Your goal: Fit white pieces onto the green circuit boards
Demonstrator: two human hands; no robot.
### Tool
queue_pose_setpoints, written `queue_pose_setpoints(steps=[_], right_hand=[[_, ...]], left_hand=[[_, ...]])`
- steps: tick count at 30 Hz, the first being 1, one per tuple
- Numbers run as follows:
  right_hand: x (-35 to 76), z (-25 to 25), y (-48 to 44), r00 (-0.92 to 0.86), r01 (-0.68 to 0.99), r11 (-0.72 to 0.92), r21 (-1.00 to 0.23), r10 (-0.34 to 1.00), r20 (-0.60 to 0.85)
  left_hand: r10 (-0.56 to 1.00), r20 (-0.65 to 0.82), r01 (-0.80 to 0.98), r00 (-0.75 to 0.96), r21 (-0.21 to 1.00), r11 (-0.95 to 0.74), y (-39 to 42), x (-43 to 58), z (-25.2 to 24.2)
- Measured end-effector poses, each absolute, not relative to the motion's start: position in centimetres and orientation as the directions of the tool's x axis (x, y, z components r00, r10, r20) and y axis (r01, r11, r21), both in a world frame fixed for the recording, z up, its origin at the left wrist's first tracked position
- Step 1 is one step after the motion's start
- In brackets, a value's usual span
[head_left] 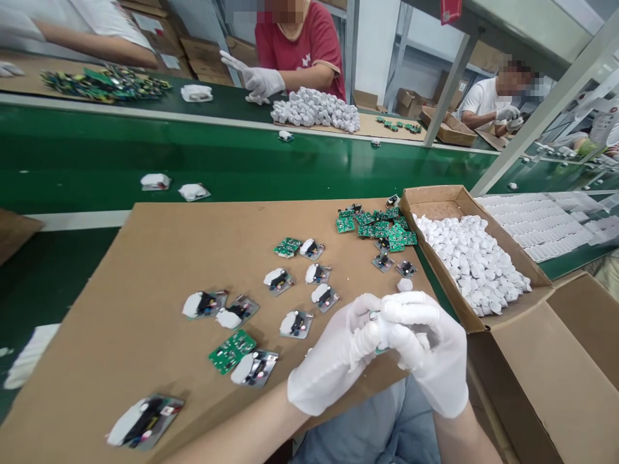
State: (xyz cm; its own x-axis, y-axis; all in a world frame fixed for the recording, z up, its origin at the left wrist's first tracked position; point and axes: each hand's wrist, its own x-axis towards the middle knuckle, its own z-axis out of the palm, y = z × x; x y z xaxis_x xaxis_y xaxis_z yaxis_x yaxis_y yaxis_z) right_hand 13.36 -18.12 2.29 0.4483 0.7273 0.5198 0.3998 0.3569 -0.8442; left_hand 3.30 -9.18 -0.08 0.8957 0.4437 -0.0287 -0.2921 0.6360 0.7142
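Observation:
Both my hands wear white gloves and meet over the front right of the brown board. My left hand (338, 354) pinches a small circuit board (381, 351), of which only a bit of green edge shows. Closed around the same piece from the other side is my right hand (432, 351), with white material between its fingers. The gloves hide most of what they hold. Just beyond the fingers lies a loose white lump (405, 285). To the left, several circuit boards with white caps (296, 323) are scattered on the brown board.
A cardboard tray (520, 274) of white pieces stands at right, beside an open carton (561, 354). Bare green circuit boards (382, 227) are heaped at the back. Beyond runs a green conveyor (217, 154) carrying a few capped pieces. Co-workers in gloves sit across it.

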Motion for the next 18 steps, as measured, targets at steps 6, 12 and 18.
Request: queue_pose_setpoints(steps=[6, 12, 18], right_hand=[[13.5, 1.9, -18.1, 0.341, 0.62, 0.356, -0.699, 0.681, 0.649], [15.7, 2.0, -18.3, 0.053, 0.685, 0.378, -0.623, 0.826, 0.561], [15.6, 2.9, -17.7, 0.017, 0.711, 0.426, -0.56, 0.785, 0.62]], left_hand=[[0.39, -0.038, -0.258, 0.92, 0.691, 0.675, -9.0, 3.4, 0.2], [0.33, 0.061, -0.277, 0.942, 0.697, 0.662, -8.8, 3.6, 0.3], [0.296, 0.035, -0.22, 0.955, 0.751, 0.622, -8.9, 3.8, 0.6]])
